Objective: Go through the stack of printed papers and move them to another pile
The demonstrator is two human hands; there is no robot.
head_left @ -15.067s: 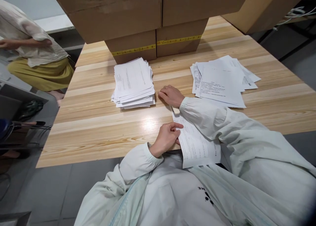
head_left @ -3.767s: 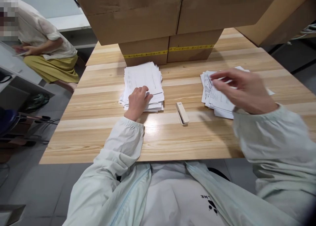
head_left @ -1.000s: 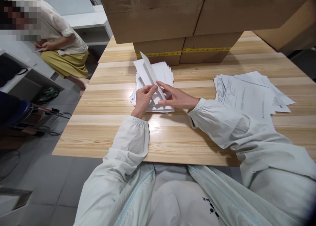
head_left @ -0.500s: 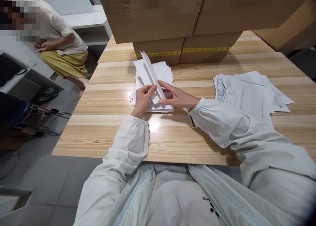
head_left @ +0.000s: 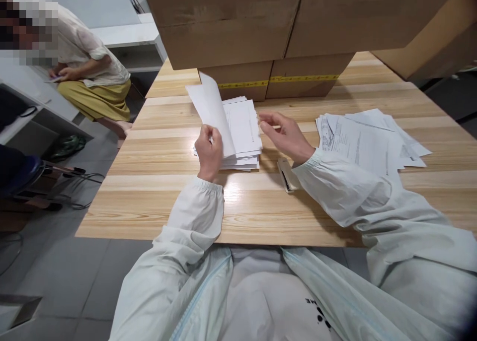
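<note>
Gripped in my left hand (head_left: 209, 150) are white paper sheets (head_left: 215, 110), raised and tilted, with their upper ends spread apart. Beneath and to the right of them lies a pile of printed papers (head_left: 244, 125) on the wooden table. My right hand (head_left: 286, 135) hovers just right of that pile, its fingers apart and nothing in them. On the tabletop below my right wrist is a small stapler (head_left: 286, 175), partly covered by my sleeve.
A second spread of printed papers (head_left: 363, 140) lies right of my right forearm. Cardboard boxes (head_left: 234, 23) stand stacked at the table's back. Beyond the left edge, a seated person (head_left: 89, 68) holds something small. The wooden table (head_left: 149, 197) ends close to my body.
My right hand has let go of the sheets and moved right. The sheets in my left hand have opened out and tipped left. More of the stapler shows now.
</note>
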